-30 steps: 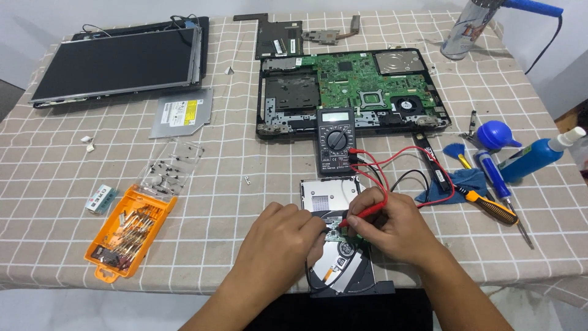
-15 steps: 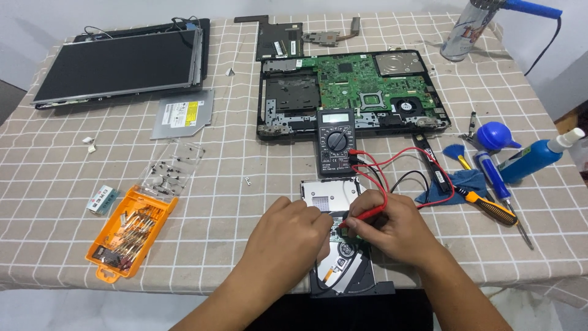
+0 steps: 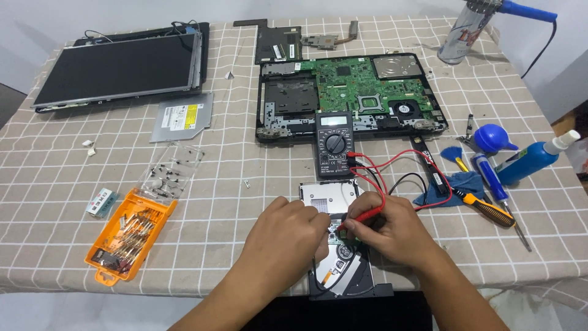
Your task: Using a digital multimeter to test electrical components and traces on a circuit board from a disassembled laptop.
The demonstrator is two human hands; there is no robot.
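Opened grey-metal optical drive (image 3: 343, 270), near table edge below the black multimeter (image 3: 334, 144), looks light yet fragile, so I steady its casing with my closed left hand (image 3: 288, 236) while my right hand (image 3: 392, 230) pinches the red probe (image 3: 362, 216).

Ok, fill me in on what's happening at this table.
A person is probing an opened optical drive at the table's near edge. The right hand holds a red probe to its circuit board, and the left hand rests on the drive beside it. The probe's leads run to a multimeter lying in front of a stripped laptop base.
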